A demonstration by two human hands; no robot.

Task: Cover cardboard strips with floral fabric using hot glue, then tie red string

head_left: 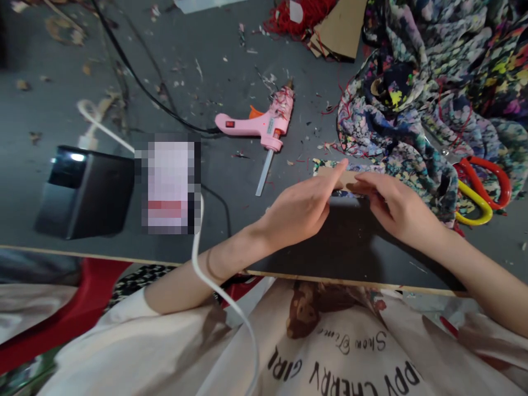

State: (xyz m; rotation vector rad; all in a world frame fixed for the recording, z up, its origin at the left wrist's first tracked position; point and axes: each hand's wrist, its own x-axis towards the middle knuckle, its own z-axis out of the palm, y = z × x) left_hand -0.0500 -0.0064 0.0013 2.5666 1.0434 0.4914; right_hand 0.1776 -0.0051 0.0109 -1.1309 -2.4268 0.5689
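**A:** What are the fingers doing?

**B:** The left hand [301,208] has its fingers stretched nearly straight and close together. Its index fingertip presses down on a small, flat, tan cardboard piece [350,177] edged with floral fabric, so it is pressing, not gripping. The right hand [398,206] nips the near edge of the same cardboard piece between thumb and forefinger, with the other fingers loosely curled.

**A:** Where does that piece lie?

**B:** It lies flat on the grey table top [231,220], against the heap of multicoloured floral cloth [433,82].

**A:** And how are the hands posed?

**B:** Both forearms cross the table's front edge, palms down. They angle toward each other until the fingertips almost meet.

**A:** Is there room around them?

**B:** Bare table lies left of the left hand. The pink plastic glue gun [264,124] lies on its side further back, well apart. The red- and yellow-handled scissors [482,190] lie just right of the right hand. A black box [86,190] stands far left, and a white cable [193,247] crosses over the left forearm.
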